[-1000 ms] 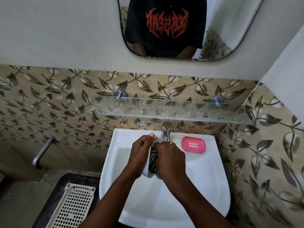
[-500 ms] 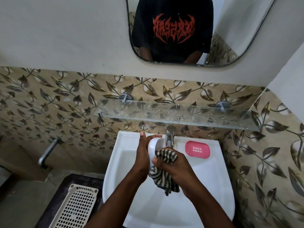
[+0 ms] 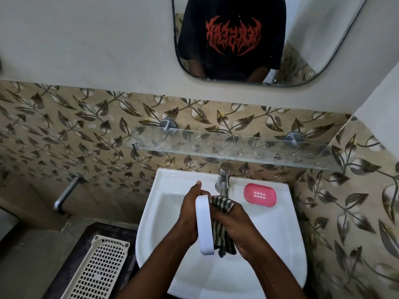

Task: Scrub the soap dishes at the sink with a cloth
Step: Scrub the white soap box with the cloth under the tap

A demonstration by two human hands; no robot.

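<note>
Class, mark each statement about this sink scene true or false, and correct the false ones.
1. The left hand holds a white soap dish on edge over the sink. True.
2. The right hand presses a plain blue sponge against it. False: it is a striped cloth.
3. A pink soap dish lies on the sink rim, right of the tap. True.
4. The pink soap dish stands on the glass shelf. False: it lies on the sink rim below it.

White soap dish [image 3: 204, 225] on edge – striped cloth [image 3: 222, 229] against it; pink soap dish [image 3: 260, 194] flat on sink [image 3: 280, 244] rim.
</note>
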